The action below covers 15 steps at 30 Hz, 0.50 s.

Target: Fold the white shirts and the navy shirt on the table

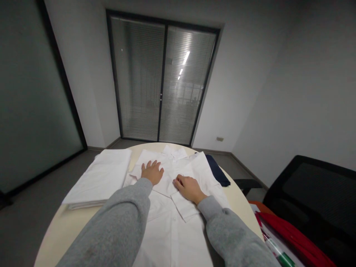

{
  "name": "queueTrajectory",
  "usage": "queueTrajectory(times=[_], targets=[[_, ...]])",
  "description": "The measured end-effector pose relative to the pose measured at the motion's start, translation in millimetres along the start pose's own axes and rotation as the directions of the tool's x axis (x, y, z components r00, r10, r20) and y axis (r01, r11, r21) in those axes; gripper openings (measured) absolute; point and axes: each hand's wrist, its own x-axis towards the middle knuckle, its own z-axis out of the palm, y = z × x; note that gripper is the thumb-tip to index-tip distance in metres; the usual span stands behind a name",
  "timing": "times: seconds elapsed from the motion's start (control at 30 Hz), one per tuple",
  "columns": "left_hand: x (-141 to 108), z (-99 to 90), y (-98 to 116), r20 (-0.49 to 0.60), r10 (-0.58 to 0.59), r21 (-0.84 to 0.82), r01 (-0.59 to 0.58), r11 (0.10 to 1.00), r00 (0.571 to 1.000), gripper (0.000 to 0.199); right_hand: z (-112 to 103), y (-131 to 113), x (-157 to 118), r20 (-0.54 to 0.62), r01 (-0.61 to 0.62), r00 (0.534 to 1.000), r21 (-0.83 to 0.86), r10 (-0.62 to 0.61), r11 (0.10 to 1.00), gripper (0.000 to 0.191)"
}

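Observation:
A white button-up shirt [164,233] lies front up on the round table, its collar at the far edge and its button strip running toward me. Both sleeves are folded across the chest. My left hand [152,172] rests flat on the upper left of the shirt, fingers spread. On the right, my right hand [189,188] is closed, with bent fingers against the sleeve lying over the front; the fingertips are partly hidden. Grey sleeves cover both my forearms, and the shirt's near end runs out of view between them.
A folded white cloth stack [101,180] overhangs the left rim of the cream table [241,207]. Dark navy fabric [217,170] sits at the right rim, partly under the shirt. A black mesh chair [311,196] stands close on the right, with red items [292,233] on it.

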Motion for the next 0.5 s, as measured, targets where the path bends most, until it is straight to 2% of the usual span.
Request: queueTrajectory(times=[0.1, 0.17, 0.27, 0.3, 0.33, 0.4, 0.5], targets=[[-2.5, -7.5, 2.4, -0.003, -0.002, -0.005, 0.002, 1.000, 1.000, 0.055, 3.2, 1.6, 0.6, -0.028, 0.010, 1.000, 0.028, -0.009, 1.000, 0.034], [-8.6, -18.1, 9.2, -0.034, -0.002, 0.001, 0.002, 1.000, 0.999, 0.051, 6.4, 3.5, 2.5, -0.061, -0.024, 0.998, 0.105, 0.031, 0.994, 0.034], [-30.5, -40.2, 31.9, -0.113, 0.063, -0.004, -0.064, 0.998, 0.992, 0.041, 11.8, 8.3, 7.9, -0.119, -0.104, 0.983, 0.255, 0.138, 0.961, 0.037], [-41.7, -47.8, 42.4, -0.109, 0.098, -0.015, -0.100, 0.995, 0.989, 0.039, 13.5, 10.4, 10.2, -0.134, -0.120, 0.977, 0.295, 0.165, 0.948, 0.039], [-54.4, -54.9, 53.8, -0.077, 0.129, -0.034, -0.132, 0.991, 0.989, 0.040, 15.0, 12.7, 12.6, -0.148, -0.128, 0.972, 0.328, 0.185, 0.936, 0.041], [-81.9, -66.1, 76.8, 0.083, 0.181, -0.089, -0.173, 0.981, 0.980, 0.050, 18.0, 17.7, 17.3, -0.170, -0.135, 0.961, 0.397, 0.217, 0.908, 0.044], [-116.5, -75.2, 106.1, 0.260, 0.240, -0.145, -0.207, 0.967, 0.935, 0.057, 22.4, 25.6, 23.0, -0.197, -0.118, 0.946, 0.531, 0.258, 0.839, 0.047]])
